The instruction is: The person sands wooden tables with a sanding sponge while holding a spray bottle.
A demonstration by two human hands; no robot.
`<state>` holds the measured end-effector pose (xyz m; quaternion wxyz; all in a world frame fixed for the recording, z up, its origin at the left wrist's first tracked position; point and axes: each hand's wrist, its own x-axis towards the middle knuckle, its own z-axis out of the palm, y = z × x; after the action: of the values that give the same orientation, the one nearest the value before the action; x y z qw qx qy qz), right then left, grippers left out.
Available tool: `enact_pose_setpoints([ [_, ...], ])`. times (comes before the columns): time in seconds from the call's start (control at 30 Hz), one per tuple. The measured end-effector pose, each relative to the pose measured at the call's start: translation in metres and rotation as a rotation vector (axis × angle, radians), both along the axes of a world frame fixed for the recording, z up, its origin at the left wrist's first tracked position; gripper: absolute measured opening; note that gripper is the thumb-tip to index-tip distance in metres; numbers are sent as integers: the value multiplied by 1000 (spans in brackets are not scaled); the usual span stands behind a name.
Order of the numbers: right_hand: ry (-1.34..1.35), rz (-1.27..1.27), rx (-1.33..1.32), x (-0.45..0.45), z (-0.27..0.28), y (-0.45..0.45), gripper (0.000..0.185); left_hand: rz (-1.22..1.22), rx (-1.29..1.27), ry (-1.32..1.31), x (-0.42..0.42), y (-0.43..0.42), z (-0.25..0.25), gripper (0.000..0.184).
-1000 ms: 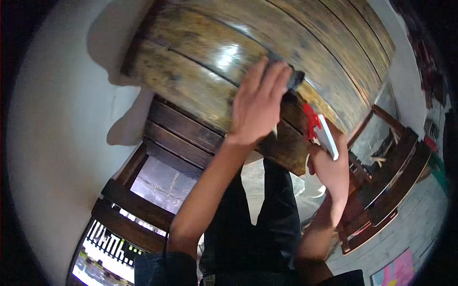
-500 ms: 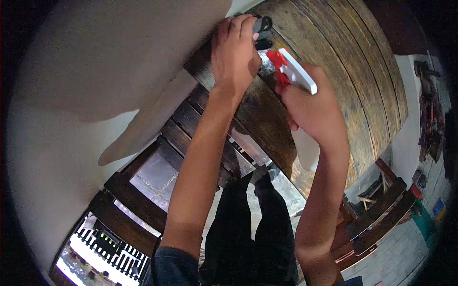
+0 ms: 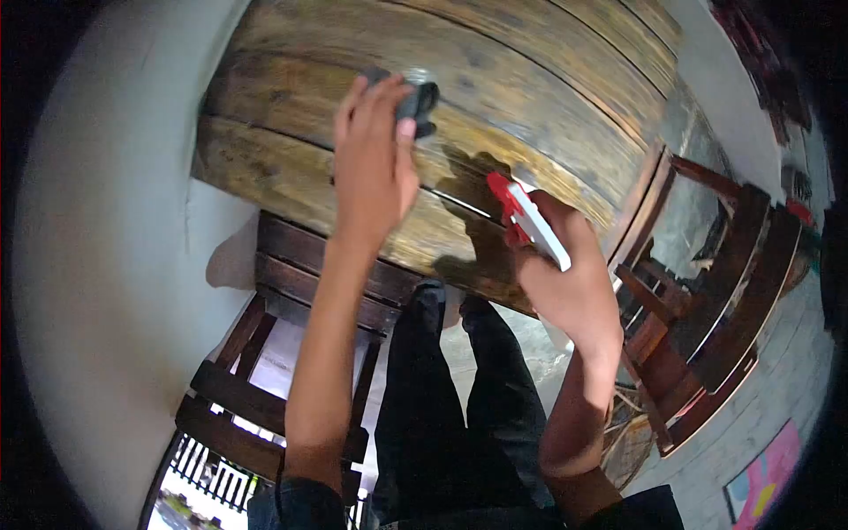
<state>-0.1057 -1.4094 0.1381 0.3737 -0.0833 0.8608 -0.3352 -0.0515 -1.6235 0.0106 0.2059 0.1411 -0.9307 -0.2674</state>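
Observation:
My left hand (image 3: 375,168) presses a bunched dark grey cloth (image 3: 426,104) against the wooden table (image 3: 291,97), its fingers bent over the cloth and slightly blurred. In my right hand (image 3: 570,278) is a spray bottle (image 3: 545,231) with a red and white trigger head, its nozzle pointing up and left over the near part of the tabletop. The bottle's body is mostly hidden behind the hand and wrist. A gap separates the spray head from the cloth. Shadows of the right hand and bottle fall across the planks.
A pale wall (image 3: 124,194) borders the table on the left. One dark wooden chair (image 3: 238,397) stands at the lower left, another wooden chair (image 3: 742,291) at the right. My legs (image 3: 424,415) are close to the table's near edge. A colourful pink item (image 3: 768,473) lies lower right.
The view has shifted, showing more tabletop. My left hand and the cloth have moved away from the table's wall-side edge. The spray bottle is now farther from the left hand.

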Motion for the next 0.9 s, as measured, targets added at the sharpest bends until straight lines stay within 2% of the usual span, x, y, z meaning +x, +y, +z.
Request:
enact_pose_setpoints([
  [0.07,18,-87,-35,2,-17,57,52,-67,63,-47,-9,59,3,30],
  [0.13,124,-158,-118,2,-27,105,44,-141,85,-69,-16,114,9,31],
  [0.23,84,-325,-131,-4,-32,161,41,-259,136,-126,-21,193,14,40],
  [0.27,59,-372,-116,-4,-32,175,41,-289,73,-159,-21,219,11,42],
  [0.33,92,-448,-87,-7,-31,193,33,-307,53,-137,-22,257,4,45],
  [0.37,-4,-460,-94,-13,-17,198,26,-307,26,-132,-22,267,5,45],
  [0.47,-14,-409,-104,-25,-8,204,23,-272,8,-142,-24,266,7,47],
  [0.57,0,-386,-81,-32,-5,183,27,-231,26,-105,-23,252,3,47],
  [0.63,36,-337,-178,-37,-8,159,36,-156,45,-101,-25,235,4,47],
  [0.67,-18,-310,-143,-43,-3,142,44,-118,31,-111,-26,222,5,46],
  [0.9,-1,-57,-184,-75,-7,6,44,197,91,-57,-38,65,7,47],
])
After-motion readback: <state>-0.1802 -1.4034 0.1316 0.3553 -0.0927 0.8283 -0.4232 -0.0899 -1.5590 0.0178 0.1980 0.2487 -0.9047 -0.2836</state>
